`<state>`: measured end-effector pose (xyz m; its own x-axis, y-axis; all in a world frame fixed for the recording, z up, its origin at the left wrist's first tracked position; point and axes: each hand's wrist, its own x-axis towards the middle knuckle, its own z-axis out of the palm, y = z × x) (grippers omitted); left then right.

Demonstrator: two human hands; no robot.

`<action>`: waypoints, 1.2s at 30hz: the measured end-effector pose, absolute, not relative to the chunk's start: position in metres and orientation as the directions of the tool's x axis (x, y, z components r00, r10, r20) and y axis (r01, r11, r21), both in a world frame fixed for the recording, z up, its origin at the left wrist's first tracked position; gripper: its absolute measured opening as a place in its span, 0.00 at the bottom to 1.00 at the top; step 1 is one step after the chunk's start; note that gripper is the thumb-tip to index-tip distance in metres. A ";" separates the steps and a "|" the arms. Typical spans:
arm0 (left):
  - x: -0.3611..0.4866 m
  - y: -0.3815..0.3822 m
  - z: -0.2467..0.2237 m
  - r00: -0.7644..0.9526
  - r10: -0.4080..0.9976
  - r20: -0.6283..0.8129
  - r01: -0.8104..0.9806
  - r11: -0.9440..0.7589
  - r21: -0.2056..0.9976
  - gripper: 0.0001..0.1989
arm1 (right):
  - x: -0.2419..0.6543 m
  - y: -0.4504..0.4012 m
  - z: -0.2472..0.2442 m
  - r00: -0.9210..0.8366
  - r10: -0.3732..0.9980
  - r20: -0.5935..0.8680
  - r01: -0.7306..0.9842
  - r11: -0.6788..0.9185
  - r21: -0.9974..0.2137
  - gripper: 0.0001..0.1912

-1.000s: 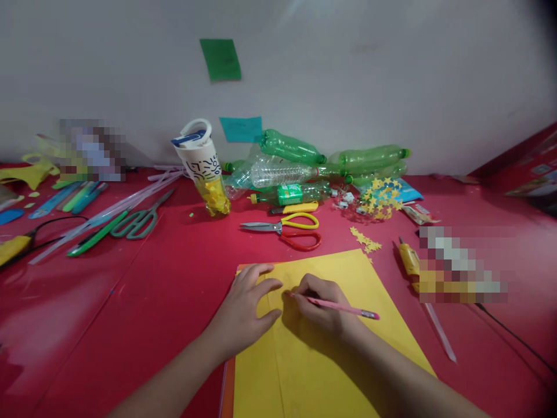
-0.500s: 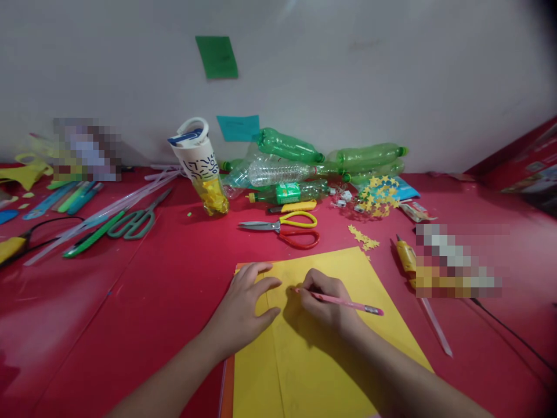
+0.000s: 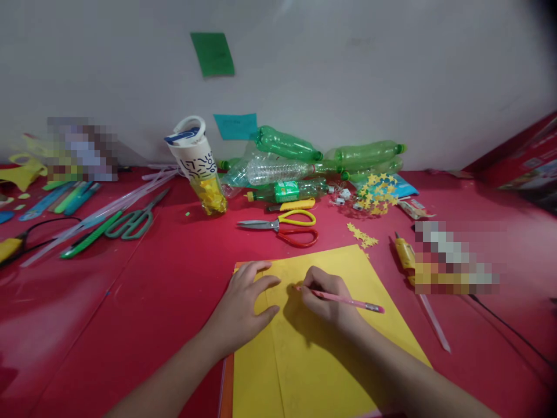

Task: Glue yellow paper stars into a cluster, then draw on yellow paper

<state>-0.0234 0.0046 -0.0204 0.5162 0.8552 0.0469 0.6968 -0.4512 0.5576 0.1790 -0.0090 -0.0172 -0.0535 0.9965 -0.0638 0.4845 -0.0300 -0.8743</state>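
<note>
Yellow paper [image 3: 322, 371] lies on the red table, with an orange sheet [image 3: 227, 383] showing beneath its left edge. My left hand [image 3: 246, 307] rests open on the left part of the yellow paper, fingers spread. Pinched in my right hand [image 3: 328, 296] is a pink pencil [image 3: 352, 303], tilted, its eraser end pointing right and its tip at the paper. A straight line or fold runs down the paper between the hands. Any fine marks at the pencil tip are too small to make out.
Scissors with yellow and red handles [image 3: 278, 226] and a yellow cutter [image 3: 296, 205] lie beyond the paper. Green plastic bottles [image 3: 287, 144] line the wall. At right are yellow paper stars [image 3: 378, 194] and a glue gun [image 3: 404, 255]; at left, grey scissors [image 3: 134, 220] and a decorated cup [image 3: 198, 165].
The view has shifted very slightly. Both hands keep nearly the same places on the paper, with the pencil still in my right hand.
</note>
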 end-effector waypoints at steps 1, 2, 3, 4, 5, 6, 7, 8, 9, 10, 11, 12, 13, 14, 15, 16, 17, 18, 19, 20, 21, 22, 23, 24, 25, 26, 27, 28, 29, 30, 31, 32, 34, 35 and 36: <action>-0.023 0.005 -0.020 0.515 0.856 0.045 0.698 -0.449 0.557 0.17 | 0.179 -0.009 -0.017 -0.059 0.996 -0.068 0.480 -0.032 -0.877 0.05; -0.023 0.004 -0.020 0.514 0.857 0.044 0.699 -0.448 0.557 0.17 | 0.178 -0.010 -0.016 -0.062 0.995 -0.079 0.474 -0.040 -0.880 0.06; -0.023 0.004 -0.020 0.513 0.857 0.043 0.700 -0.446 0.558 0.17 | 0.177 -0.011 -0.015 -0.063 0.994 -0.093 0.466 -0.053 -0.883 0.06; -0.023 0.004 -0.020 0.512 0.858 0.043 0.699 -0.445 0.560 0.17 | 0.176 -0.011 -0.014 -0.068 0.992 -0.109 0.456 -0.066 -0.887 0.06; -0.023 0.004 -0.020 0.512 0.858 0.044 0.698 -0.445 0.562 0.17 | 0.176 -0.012 -0.014 -0.074 0.990 -0.124 0.448 -0.078 -0.890 0.07; -0.023 0.004 -0.020 0.512 0.858 0.046 0.695 -0.445 0.564 0.17 | 0.175 -0.012 -0.013 -0.080 0.988 -0.132 0.445 -0.084 -0.892 0.07; -0.023 0.004 -0.020 0.513 0.857 0.048 0.693 -0.447 0.566 0.17 | 0.174 -0.013 -0.013 -0.088 0.987 -0.134 0.446 -0.081 -0.891 0.07; -0.023 0.004 -0.020 0.513 0.857 0.052 0.692 -0.448 0.566 0.17 | 0.173 -0.013 -0.012 -0.090 0.987 -0.130 0.453 -0.076 -0.889 0.08; -0.023 0.004 -0.020 0.513 0.857 0.055 0.691 -0.450 0.566 0.17 | 0.173 -0.013 -0.011 -0.093 0.988 -0.124 0.463 -0.067 -0.884 0.08; -0.023 0.005 -0.020 0.512 0.857 0.060 0.691 -0.452 0.564 0.16 | 0.172 -0.014 -0.011 -0.093 0.989 -0.113 0.476 -0.056 -0.878 0.07; -0.022 0.005 -0.020 0.512 0.857 0.063 0.691 -0.454 0.563 0.17 | 0.172 -0.014 -0.010 -0.092 0.990 -0.103 0.488 -0.045 -0.872 0.07; -0.022 0.005 -0.020 0.512 0.857 0.065 0.691 -0.455 0.562 0.17 | 0.172 -0.014 -0.010 -0.100 0.990 -0.095 0.496 -0.033 -0.868 0.07; -0.022 0.005 -0.020 0.512 0.857 0.066 0.691 -0.456 0.561 0.17 | 0.172 -0.015 -0.010 -0.115 0.989 -0.091 0.500 -0.021 -0.866 0.07; -0.022 0.005 -0.020 0.513 0.856 0.066 0.690 -0.457 0.561 0.17 | 0.172 -0.015 -0.009 -0.131 0.987 -0.089 0.499 -0.011 -0.866 0.07; -0.022 0.005 -0.020 0.514 0.855 0.066 0.689 -0.458 0.562 0.17 | 0.173 -0.015 -0.009 -0.150 0.985 -0.088 0.494 -0.003 -0.869 0.07; -0.022 0.005 -0.020 0.515 0.855 0.067 0.688 -0.458 0.562 0.16 | 0.173 -0.015 -0.008 -0.164 0.983 -0.088 0.488 0.003 -0.873 0.08; -0.022 0.005 -0.020 0.515 0.855 0.069 0.687 -0.459 0.563 0.16 | 0.173 -0.015 -0.008 -0.174 0.981 -0.088 0.483 0.007 -0.876 0.08; -0.022 0.005 -0.020 0.514 0.855 0.070 0.687 -0.459 0.563 0.16 | 0.172 -0.015 -0.007 -0.177 0.981 -0.084 0.480 0.011 -0.877 0.08; -0.022 0.005 -0.020 0.513 0.855 0.070 0.687 -0.459 0.563 0.16 | 0.172 -0.015 -0.007 -0.176 0.981 -0.080 0.478 0.014 -0.878 0.07; -0.022 0.005 -0.020 0.512 0.856 0.070 0.688 -0.457 0.563 0.16 | 0.171 -0.015 -0.006 -0.180 0.981 -0.076 0.475 0.019 -0.880 0.07; -0.022 0.005 -0.020 0.511 0.857 0.069 0.689 -0.456 0.563 0.16 | 0.170 -0.016 -0.005 -0.182 0.981 -0.069 0.475 0.026 -0.879 0.07; -0.022 0.005 -0.020 0.511 0.857 0.068 0.690 -0.456 0.562 0.16 | 0.169 -0.017 -0.004 -0.178 0.982 -0.061 0.477 0.032 -0.878 0.07; -0.022 0.005 -0.020 0.512 0.857 0.067 0.691 -0.457 0.560 0.16 | 0.168 -0.018 -0.003 -0.169 0.984 -0.053 0.481 0.036 -0.876 0.07; -0.022 0.005 -0.020 0.513 0.856 0.067 0.692 -0.458 0.557 0.16 | 0.167 -0.018 -0.003 -0.157 0.986 -0.051 0.486 0.032 -0.873 0.07; -0.022 0.005 -0.020 0.513 0.856 0.067 0.693 -0.459 0.556 0.15 | 0.166 -0.019 -0.003 -0.143 0.988 -0.055 0.490 0.022 -0.872 0.07; -0.022 0.005 -0.019 0.513 0.856 0.067 0.694 -0.460 0.554 0.15 | 0.166 -0.019 -0.004 -0.143 0.987 -0.070 0.489 0.009 -0.873 0.08; -0.022 0.005 -0.019 0.514 0.855 0.067 0.694 -0.460 0.554 0.15 | 0.167 -0.019 -0.005 -0.149 0.985 -0.088 0.480 -0.006 -0.877 0.08; -0.022 0.005 -0.019 0.515 0.855 0.068 0.692 -0.461 0.555 0.15 | 0.168 -0.018 -0.007 -0.161 0.982 -0.103 0.464 -0.017 -0.886 0.08; -0.023 0.005 -0.020 0.517 0.853 0.068 0.690 -0.463 0.556 0.16 | 0.170 -0.017 -0.009 -0.172 0.979 -0.107 0.441 -0.021 -0.897 0.08; -0.023 0.005 -0.020 0.521 0.851 0.068 0.689 -0.466 0.555 0.16 | 0.173 -0.015 -0.010 -0.174 0.979 -0.103 0.410 -0.023 -0.912 0.08; -0.023 0.005 -0.020 0.526 0.848 0.068 0.687 -0.471 0.553 0.17 | 0.176 -0.013 -0.012 -0.161 0.982 -0.096 0.372 -0.029 -0.928 0.08; -0.024 0.005 -0.020 0.533 0.843 0.068 0.686 -0.478 0.548 0.17 | 0.179 -0.012 -0.013 -0.135 0.986 -0.094 0.329 -0.045 -0.943 0.08; -0.024 0.005 -0.021 0.549 0.833 0.068 0.685 -0.495 0.535 0.18 | 0.185 -0.009 -0.012 -0.097 0.988 -0.123 0.232 -0.097 -0.968 0.09; -0.025 0.005 -0.022 0.555 0.829 0.070 0.685 -0.503 0.527 0.18 | 0.188 -0.008 -0.011 -0.090 0.985 -0.149 0.191 -0.129 -0.973 0.09; -0.025 0.005 -0.023 0.560 0.825 0.075 0.685 -0.511 0.519 0.19 | 0.190 -0.008 -0.008 -0.089 0.981 -0.174 0.159 -0.158 -0.974 0.09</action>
<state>-0.0246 0.0050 -0.0225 0.5597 0.8253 0.0748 0.6848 -0.5114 0.5192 0.1899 -0.0076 -0.0084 -0.0892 0.9807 -0.1739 0.1591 -0.1583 -0.9745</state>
